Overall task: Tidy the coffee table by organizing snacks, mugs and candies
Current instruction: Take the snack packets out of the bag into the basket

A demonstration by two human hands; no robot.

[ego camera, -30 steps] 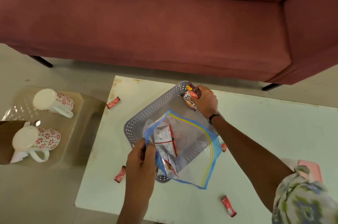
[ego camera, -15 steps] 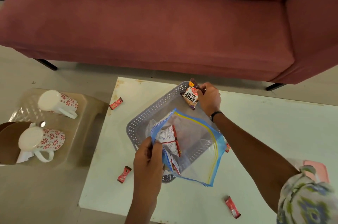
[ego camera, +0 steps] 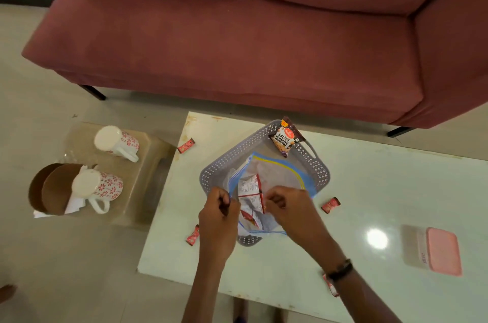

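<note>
A grey perforated basket sits on the white coffee table. A clear zip bag with a blue and yellow seal lies over the basket and holds several red and white snack sachets. My left hand pinches the bag's near left edge. My right hand grips the bag's near right edge. A salted peanuts packet leans on the basket's far rim, free of both hands. Red candies lie loose on the table: one candy at the far left, another candy near my left wrist, a third candy right of the basket.
Two flowered white mugs lie on a tan stool left of the table, beside a brown round container. A pink lidded box rests at the table's right. A red sofa stands behind. Another candy lies under my right forearm.
My right hand let go of the peanuts packet at the basket's far rim and came back to grip the zip bag's near edge. My left hand kept hold of the bag.
</note>
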